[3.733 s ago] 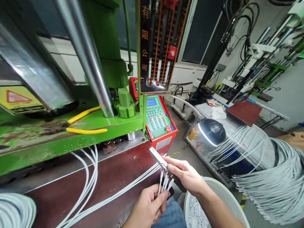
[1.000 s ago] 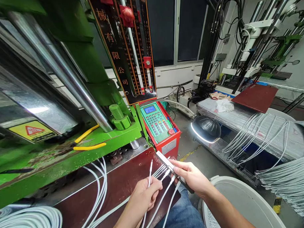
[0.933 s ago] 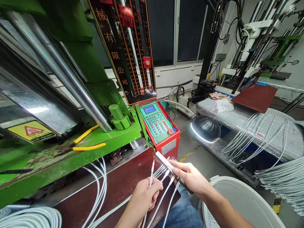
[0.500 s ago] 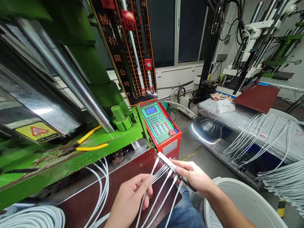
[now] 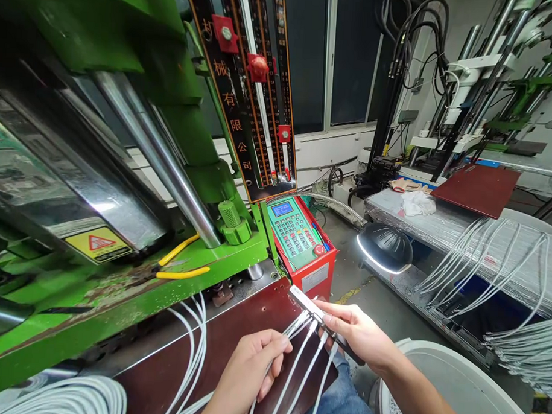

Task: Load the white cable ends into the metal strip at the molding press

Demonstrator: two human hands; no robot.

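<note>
Over the brown counter (image 5: 235,326), my right hand (image 5: 357,333) grasps a metal bar (image 5: 312,308); my left hand's (image 5: 249,375) fingers (image 5: 278,346) pinch white cables (image 5: 297,365).

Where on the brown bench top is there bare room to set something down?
The brown bench top is bare between the looped white cables and the left hand. It is crowded where the right hand holds the metal strip.

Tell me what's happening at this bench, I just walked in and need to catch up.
A person sits at a green press machine. The right hand holds a narrow metal bar with white cables hanging from it. The left hand pinches one of those cables just below the bar. More white cables lie on the dark red worktop, and yellow-handled pliers rest on the machine's ledge.
</note>
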